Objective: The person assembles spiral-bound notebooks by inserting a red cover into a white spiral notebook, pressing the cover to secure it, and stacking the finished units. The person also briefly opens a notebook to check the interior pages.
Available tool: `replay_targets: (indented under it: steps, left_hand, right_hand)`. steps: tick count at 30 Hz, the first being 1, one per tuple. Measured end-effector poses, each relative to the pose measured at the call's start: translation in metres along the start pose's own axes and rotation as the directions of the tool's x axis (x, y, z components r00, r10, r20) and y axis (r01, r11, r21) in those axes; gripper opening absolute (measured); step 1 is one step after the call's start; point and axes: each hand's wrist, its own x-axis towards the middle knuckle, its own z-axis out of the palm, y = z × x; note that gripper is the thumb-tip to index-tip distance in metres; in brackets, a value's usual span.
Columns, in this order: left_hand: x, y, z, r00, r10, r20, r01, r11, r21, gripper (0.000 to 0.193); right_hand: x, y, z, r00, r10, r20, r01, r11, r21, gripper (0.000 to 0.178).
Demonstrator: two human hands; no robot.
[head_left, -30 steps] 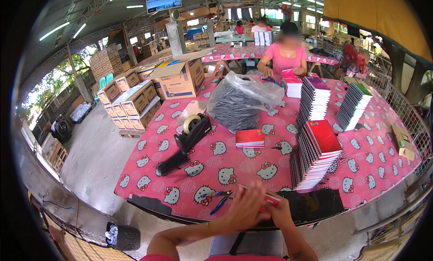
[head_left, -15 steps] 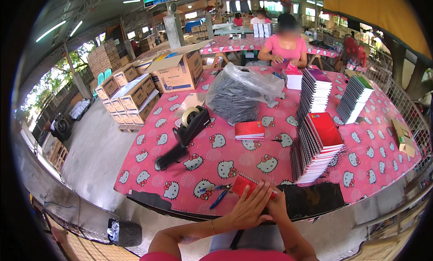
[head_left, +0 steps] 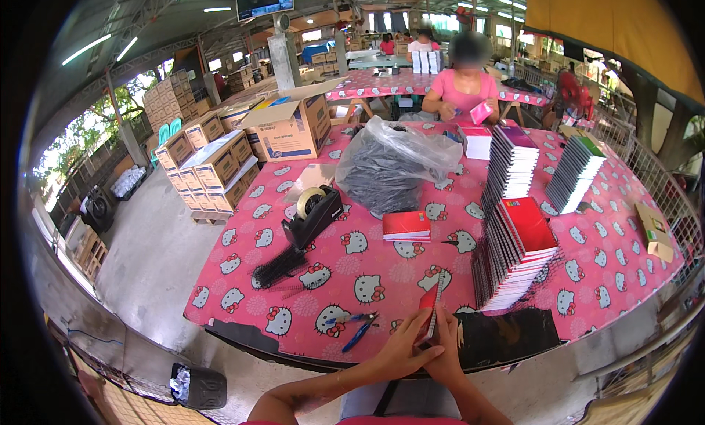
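Observation:
A small red notebook (head_left: 429,315) stands on edge at the table's near side, and both hands grip it. My left hand (head_left: 400,346) wraps its left face while my right hand (head_left: 445,351) holds its right side from below. Just left of the hands lie blue-handled pliers (head_left: 358,331) on the pink patterned tablecloth (head_left: 345,267). To the right sits a black sheet (head_left: 503,335), and behind it a tall stack of red spiral notebooks (head_left: 518,252).
A flat red notebook (head_left: 406,225), a black tape dispenser (head_left: 312,216), a black comb piece (head_left: 277,266) and a plastic bag of black spirals (head_left: 393,164) lie mid-table. More notebook stacks (head_left: 510,161) (head_left: 576,173) stand beyond. A person in pink (head_left: 464,87) works opposite. Cardboard boxes (head_left: 217,164) fill the left floor.
The red notebook has been turned from lying nearly flat in my hands to standing on edge, and both hands have shifted slightly right around it.

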Motion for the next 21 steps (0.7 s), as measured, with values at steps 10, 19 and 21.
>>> replay_targets:
  steps: [10, 19, 21]
  left_hand:
    - [-0.006, -0.079, 0.010, 0.977, -0.214, -0.008, 0.202, 0.935, -0.293, 0.025]
    - [-0.005, -0.076, 0.008, 0.962, -0.248, -0.116, 0.229, 0.961, -0.153, 0.027]
    - [-0.007, -0.074, 0.008, 0.964, -0.240, -0.113, 0.229, 0.967, -0.108, 0.030]
  right_hand:
    - [0.021, 0.004, -0.019, 0.897, -0.298, 0.327, 0.439, 0.690, -0.575, 0.037]
    - [0.036, 0.005, -0.022, 0.882, -0.063, 0.467, 0.388, 0.660, -0.644, 0.026]
    - [0.043, -0.005, -0.025, 0.878, -0.089, 0.470, 0.410, 0.646, -0.644, 0.028]
